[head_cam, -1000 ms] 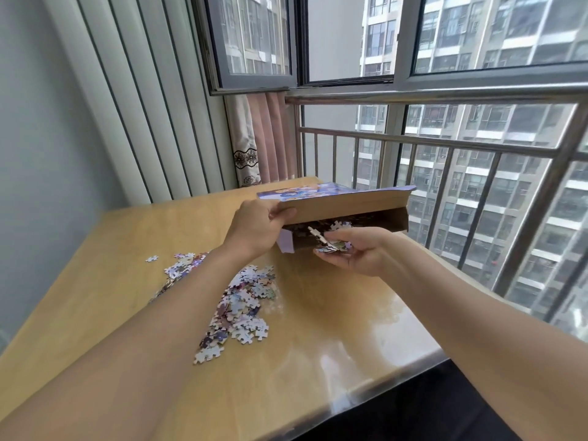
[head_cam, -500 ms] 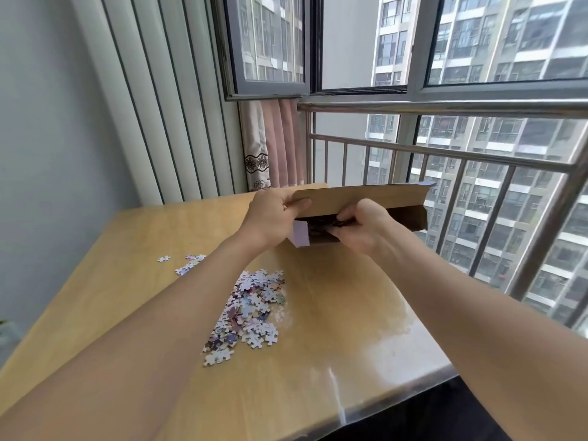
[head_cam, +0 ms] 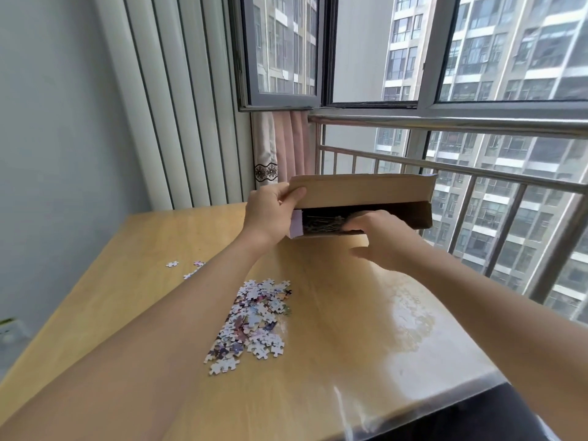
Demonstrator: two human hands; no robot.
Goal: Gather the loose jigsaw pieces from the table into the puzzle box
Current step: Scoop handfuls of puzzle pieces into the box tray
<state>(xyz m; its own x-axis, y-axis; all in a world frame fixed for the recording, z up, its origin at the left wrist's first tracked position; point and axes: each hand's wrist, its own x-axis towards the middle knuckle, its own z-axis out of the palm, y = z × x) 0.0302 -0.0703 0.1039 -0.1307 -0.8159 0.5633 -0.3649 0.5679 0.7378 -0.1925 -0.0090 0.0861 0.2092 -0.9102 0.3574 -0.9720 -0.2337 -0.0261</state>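
Observation:
The brown cardboard puzzle box [head_cam: 366, 190] is held above the far end of the wooden table [head_cam: 334, 361], its open side facing me, with dark pieces visible inside. My left hand [head_cam: 270, 214] grips the box's raised top flap at its left corner. My right hand [head_cam: 381, 240] is at the box mouth with its fingers reaching into the opening; it is blurred and no pieces show in it. A pile of loose jigsaw pieces [head_cam: 254, 319] lies on the table beside my left forearm. A few stray pieces [head_cam: 171, 264] lie farther left.
A steel railing [head_cam: 477, 122] and window run along the right side, just behind the box. A pink curtain [head_cam: 286, 144] hangs at the far corner. White vertical panels [head_cam: 178, 106] line the wall on the left. The table's near edge [head_cam: 413, 418] is glossy.
My right hand, cupping a handful of pieces a second ago, has pushed them into the box and now shows none. The box has been lifted and tilted so its opening faces me.

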